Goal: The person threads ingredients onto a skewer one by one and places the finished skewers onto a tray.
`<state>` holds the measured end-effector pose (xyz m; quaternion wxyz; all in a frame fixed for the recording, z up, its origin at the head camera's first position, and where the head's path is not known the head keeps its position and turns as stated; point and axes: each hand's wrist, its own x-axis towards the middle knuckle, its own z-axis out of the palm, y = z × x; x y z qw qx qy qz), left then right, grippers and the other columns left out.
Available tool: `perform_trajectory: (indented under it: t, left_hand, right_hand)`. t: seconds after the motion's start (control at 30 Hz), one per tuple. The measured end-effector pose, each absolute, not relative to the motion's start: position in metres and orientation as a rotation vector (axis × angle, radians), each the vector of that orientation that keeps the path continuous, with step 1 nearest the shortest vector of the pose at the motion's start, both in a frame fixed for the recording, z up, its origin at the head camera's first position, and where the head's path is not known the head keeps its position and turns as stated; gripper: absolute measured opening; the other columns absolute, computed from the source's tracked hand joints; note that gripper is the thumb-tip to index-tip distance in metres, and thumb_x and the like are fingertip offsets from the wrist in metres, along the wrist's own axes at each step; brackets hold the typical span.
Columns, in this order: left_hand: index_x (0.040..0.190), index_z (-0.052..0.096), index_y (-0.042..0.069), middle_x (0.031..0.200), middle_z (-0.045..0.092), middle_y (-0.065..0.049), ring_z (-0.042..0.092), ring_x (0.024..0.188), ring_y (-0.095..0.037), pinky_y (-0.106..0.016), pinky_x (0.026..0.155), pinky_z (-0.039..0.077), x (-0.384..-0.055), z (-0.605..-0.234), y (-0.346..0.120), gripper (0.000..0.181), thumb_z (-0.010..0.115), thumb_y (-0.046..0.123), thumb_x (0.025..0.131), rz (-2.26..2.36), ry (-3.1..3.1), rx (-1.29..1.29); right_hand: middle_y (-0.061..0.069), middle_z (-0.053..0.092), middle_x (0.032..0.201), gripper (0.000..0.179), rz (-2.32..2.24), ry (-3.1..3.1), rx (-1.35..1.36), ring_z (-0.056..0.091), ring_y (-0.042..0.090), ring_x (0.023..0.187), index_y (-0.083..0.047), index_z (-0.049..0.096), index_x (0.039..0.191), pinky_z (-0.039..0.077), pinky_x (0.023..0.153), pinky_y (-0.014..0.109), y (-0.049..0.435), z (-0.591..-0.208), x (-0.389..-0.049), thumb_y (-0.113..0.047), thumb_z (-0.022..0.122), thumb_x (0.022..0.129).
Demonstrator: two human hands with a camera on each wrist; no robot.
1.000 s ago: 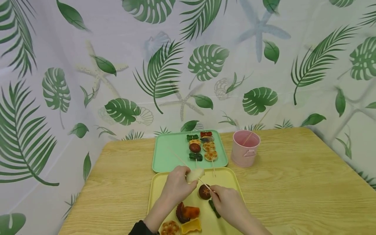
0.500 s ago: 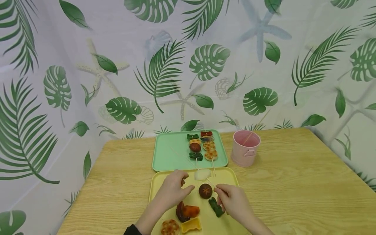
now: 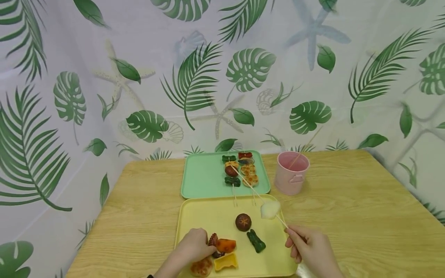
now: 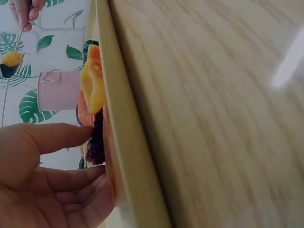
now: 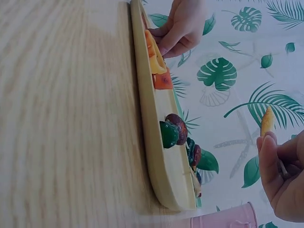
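My right hand (image 3: 311,245) pinches a bamboo skewer (image 3: 255,191) near its lower end, off the right side of the yellow tray (image 3: 198,210). A pale, whitish toy food piece (image 3: 270,210) is threaded on the skewer just beyond the fingers. Over the tray's left side, my left hand (image 3: 194,247) has thumb and fingers on either side of a dark red toy octopus tentacle (image 4: 97,142); its middle is partly hidden by the thumb in the head view. Close by lie an orange piece (image 3: 226,245), a wavy yellow piece (image 3: 226,262) and a browned round piece (image 3: 201,267).
A toy mushroom (image 3: 243,222) and a green knotted piece (image 3: 256,241) lie on the yellow tray. Behind it, a green tray (image 3: 201,177) carries two loaded skewers at its right. A pink bucket (image 3: 291,181) with a stick inside stands to the right, before the leaf-patterned cloth.
My left hand has left the pale piece and come down to the tentacle. My right hand has moved right with the skewer and pale piece, away from over the tray's middle.
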<state>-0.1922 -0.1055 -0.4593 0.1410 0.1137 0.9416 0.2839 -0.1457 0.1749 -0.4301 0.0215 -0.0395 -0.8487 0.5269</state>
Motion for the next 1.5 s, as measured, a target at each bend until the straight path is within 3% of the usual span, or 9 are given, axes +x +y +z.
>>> perform_trajectory:
  t: [0.27, 0.43, 0.8, 1.07, 1.2, 1.5]
  left_hand:
    - [0.068, 0.062, 0.005, 0.066, 0.055, 0.000, 0.050, 0.062, -0.013, -0.027, 0.056, 0.044, -0.200, -0.464, -0.099, 0.014, 0.074, 0.008, 0.073, 1.038, 2.655, 0.310]
    - [0.077, 0.064, 0.001, 0.070, 0.058, -0.003, 0.053, 0.065, -0.014, -0.028, 0.056, 0.045, -0.206, -0.466, -0.103, 0.007, 0.070, 0.004, 0.076, 1.248, 2.577, 0.231]
    - [0.105, 0.060, -0.015, 0.093, 0.064, -0.013, 0.064, 0.074, -0.017, -0.033, 0.070, 0.054, -0.232, -0.437, -0.138, 0.026, 0.061, 0.004, 0.087, 1.943, 2.170, 0.041]
    - [0.107, 0.062, -0.013, 0.093, 0.064, -0.017, 0.064, 0.073, -0.019, -0.030, 0.071, 0.053, -0.241, -0.418, -0.142, 0.026, 0.061, 0.004, 0.087, 2.019, 2.193, -0.026]
    - [0.109, 0.060, -0.015, 0.095, 0.064, -0.017, 0.065, 0.074, -0.019, -0.029, 0.070, 0.053, -0.244, -0.416, -0.136, 0.027, 0.060, 0.003, 0.088, 2.071, 2.150, -0.038]
    - [0.109, 0.060, -0.016, 0.098, 0.062, -0.020, 0.064, 0.072, -0.021, -0.030, 0.069, 0.054, -0.249, -0.417, -0.130, 0.025, 0.058, 0.000, 0.089, 2.159, 2.122, -0.081]
  right_hand:
    - [0.004, 0.058, 0.064, 0.020, 1.611, -2.634, -0.127, 0.049, 0.012, 0.044, 0.009, 0.065, 0.105, 0.046, 0.042, 0.024, 0.172, -0.434, -0.143, -0.003, 0.055, 0.092]
    - [0.003, 0.057, 0.062, 0.017, 1.628, -2.649, -0.125, 0.049, 0.013, 0.042, 0.005, 0.068, 0.100, 0.046, 0.041, 0.025, 0.171, -0.434, -0.141, -0.004, 0.056, 0.091]
    - [-0.004, 0.053, 0.056, 0.010, 1.521, -2.586, -0.086, 0.045, 0.010, 0.038, -0.001, 0.070, 0.090, 0.042, 0.038, 0.025, 0.168, -0.428, -0.129, -0.002, 0.060, 0.088]
    - [-0.019, 0.045, 0.052, 0.014, 1.189, -2.401, 0.374, 0.035, -0.009, 0.038, -0.003, 0.072, 0.081, 0.033, 0.035, 0.014, 0.162, -0.442, -0.119, 0.010, 0.066, 0.076]
    - [-0.024, 0.043, 0.053, 0.022, 1.074, -2.348, 0.512, 0.035, -0.014, 0.043, -0.011, 0.069, 0.076, 0.032, 0.038, 0.010, 0.158, -0.446, -0.117, 0.011, 0.070, 0.071]
    - [-0.003, 0.064, 0.058, 0.017, 0.922, -2.235, 0.661, 0.048, -0.012, 0.048, -0.008, 0.072, 0.073, 0.036, 0.041, 0.008, 0.153, -0.447, -0.119, 0.005, 0.078, 0.063]
